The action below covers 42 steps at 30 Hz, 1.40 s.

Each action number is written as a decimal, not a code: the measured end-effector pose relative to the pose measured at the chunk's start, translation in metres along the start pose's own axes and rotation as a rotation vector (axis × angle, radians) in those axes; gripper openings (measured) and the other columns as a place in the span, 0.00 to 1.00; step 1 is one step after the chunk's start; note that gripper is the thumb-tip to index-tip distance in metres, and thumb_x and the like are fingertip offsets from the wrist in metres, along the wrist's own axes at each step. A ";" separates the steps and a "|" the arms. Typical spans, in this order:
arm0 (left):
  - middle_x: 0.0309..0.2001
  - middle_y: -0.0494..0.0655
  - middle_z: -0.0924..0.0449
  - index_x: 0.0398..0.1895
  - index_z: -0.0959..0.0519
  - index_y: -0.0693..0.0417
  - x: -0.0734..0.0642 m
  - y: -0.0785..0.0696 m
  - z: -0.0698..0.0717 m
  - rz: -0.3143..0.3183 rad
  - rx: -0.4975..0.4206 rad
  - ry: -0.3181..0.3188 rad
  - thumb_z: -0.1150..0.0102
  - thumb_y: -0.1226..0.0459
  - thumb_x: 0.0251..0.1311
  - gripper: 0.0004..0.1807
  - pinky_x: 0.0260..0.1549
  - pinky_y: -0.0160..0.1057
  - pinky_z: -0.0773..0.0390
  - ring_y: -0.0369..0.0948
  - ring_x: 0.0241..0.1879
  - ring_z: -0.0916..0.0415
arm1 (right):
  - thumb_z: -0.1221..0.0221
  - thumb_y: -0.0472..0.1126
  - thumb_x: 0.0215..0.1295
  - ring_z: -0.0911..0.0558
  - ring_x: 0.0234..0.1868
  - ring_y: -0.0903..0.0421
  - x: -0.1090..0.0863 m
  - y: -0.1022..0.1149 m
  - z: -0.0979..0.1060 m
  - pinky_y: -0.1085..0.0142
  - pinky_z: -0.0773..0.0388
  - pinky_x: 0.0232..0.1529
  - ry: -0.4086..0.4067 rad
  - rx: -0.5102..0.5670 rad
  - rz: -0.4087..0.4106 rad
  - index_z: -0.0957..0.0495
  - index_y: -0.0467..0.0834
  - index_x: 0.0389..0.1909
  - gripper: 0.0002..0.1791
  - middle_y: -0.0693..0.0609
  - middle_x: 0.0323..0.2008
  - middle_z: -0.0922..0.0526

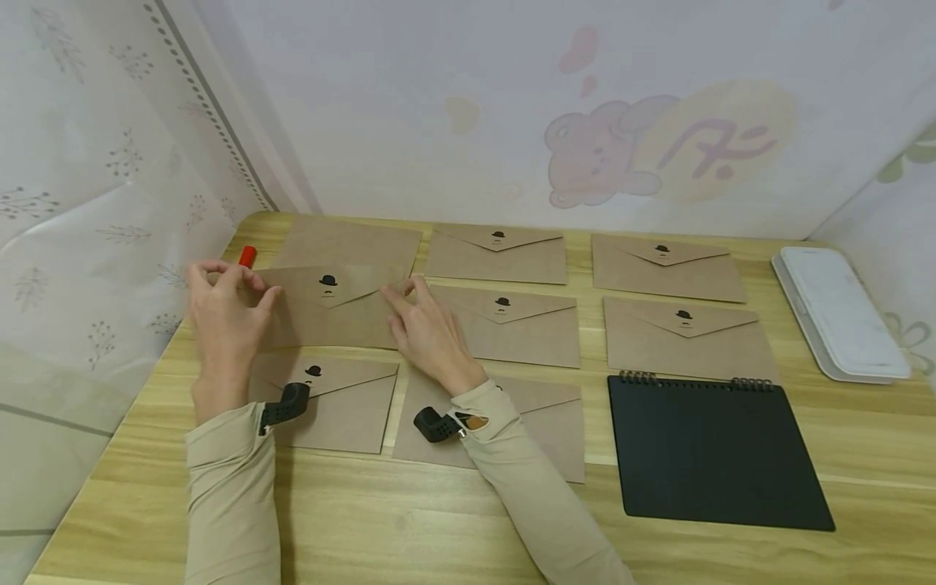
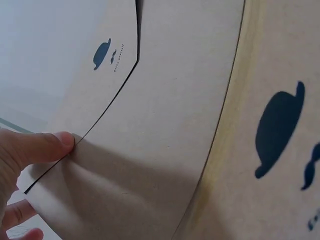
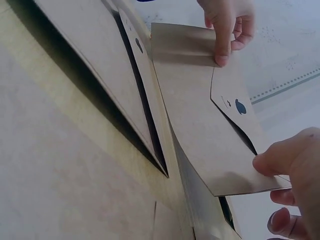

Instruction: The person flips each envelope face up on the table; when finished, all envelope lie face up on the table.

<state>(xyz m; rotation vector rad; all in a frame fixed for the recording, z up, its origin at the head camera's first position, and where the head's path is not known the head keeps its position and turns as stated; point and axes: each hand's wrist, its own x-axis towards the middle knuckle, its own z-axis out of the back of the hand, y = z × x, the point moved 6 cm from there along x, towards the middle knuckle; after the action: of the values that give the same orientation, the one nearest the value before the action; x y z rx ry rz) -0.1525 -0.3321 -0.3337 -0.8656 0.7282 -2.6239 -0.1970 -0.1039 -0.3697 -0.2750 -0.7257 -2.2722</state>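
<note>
A brown kraft envelope [image 1: 336,313] with a black bowler hat and moustache print is held between both hands, its flap side facing up. My left hand [image 1: 228,317] pinches its left end, thumb on the front, as the left wrist view shows too. At the opposite end my right hand [image 1: 435,333] pinches the paper, the thumb [image 3: 270,159] pressing near the flap's edge. In the right wrist view the envelope [image 3: 187,110] bows slightly and is raised off the table. Beneath and behind it lies another envelope [image 1: 351,240], whose visible side is plain.
Several similar envelopes lie in rows on the wooden table [image 1: 409,520], one [image 1: 344,418] just in front of the held one. A black spiral notebook [image 1: 717,455] lies at the right, with a white box-like object [image 1: 841,313] beyond. A red cylindrical object [image 1: 248,257] sits near my left hand.
</note>
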 end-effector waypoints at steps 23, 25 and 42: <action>0.61 0.67 0.40 0.42 0.25 0.63 -0.006 0.013 -0.026 0.054 0.128 0.350 0.39 0.64 0.55 0.14 0.45 0.66 0.40 0.72 0.49 0.38 | 0.41 0.42 0.61 0.31 0.34 0.56 -0.005 -0.002 -0.015 0.72 0.33 0.21 0.198 -0.102 -0.080 0.35 0.45 0.65 0.30 0.41 0.54 0.36; 0.59 0.70 0.39 0.43 0.25 0.64 -0.007 0.011 -0.029 0.020 0.127 0.433 0.39 0.62 0.55 0.16 0.45 0.67 0.41 0.70 0.53 0.40 | 0.41 0.43 0.61 0.32 0.37 0.54 -0.006 -0.002 -0.016 0.70 0.32 0.24 0.213 -0.122 -0.085 0.35 0.46 0.65 0.30 0.41 0.53 0.36; 0.63 0.72 0.49 0.59 0.38 0.64 -0.024 -0.001 -0.055 0.082 0.106 0.797 0.35 0.52 0.53 0.37 0.51 0.68 0.45 0.72 0.59 0.53 | 0.40 0.50 0.60 0.37 0.39 0.54 -0.007 -0.001 -0.021 0.70 0.36 0.27 0.258 -0.168 -0.148 0.28 0.51 0.61 0.27 0.46 0.45 0.37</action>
<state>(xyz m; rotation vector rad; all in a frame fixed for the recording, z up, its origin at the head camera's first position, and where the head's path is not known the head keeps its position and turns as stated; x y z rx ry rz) -0.1682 -0.3007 -0.3826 0.2804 0.7517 -2.8632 -0.1923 -0.1110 -0.3902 -0.0040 -0.4353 -2.4546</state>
